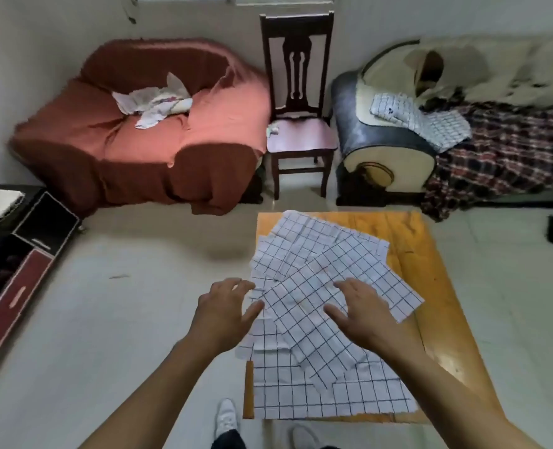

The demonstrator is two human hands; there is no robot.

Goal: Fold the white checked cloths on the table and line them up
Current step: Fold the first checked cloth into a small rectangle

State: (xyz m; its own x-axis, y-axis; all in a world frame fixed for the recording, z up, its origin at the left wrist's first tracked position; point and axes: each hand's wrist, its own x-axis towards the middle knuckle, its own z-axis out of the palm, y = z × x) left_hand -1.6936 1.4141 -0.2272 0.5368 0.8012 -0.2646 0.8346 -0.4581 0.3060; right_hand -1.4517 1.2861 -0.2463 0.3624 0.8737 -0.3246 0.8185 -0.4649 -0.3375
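Note:
Several white checked cloths (320,273) lie unfolded and overlapping in a loose fan on the orange wooden table (430,277). The topmost cloth (304,319) runs diagonally across the pile. A larger one (327,396) covers the table's near end. My left hand (226,309) hovers with spread fingers at the pile's left edge, holding nothing. My right hand (359,309) is open, fingers spread, over the topmost cloth; whether it touches the cloth I cannot tell.
A red-covered armchair (139,134) with crumpled cloths stands at the back left. A dark wooden chair (298,124) is behind the table, and a sofa (463,124) with blankets at the back right. A low dark cabinet (16,254) lines the left wall.

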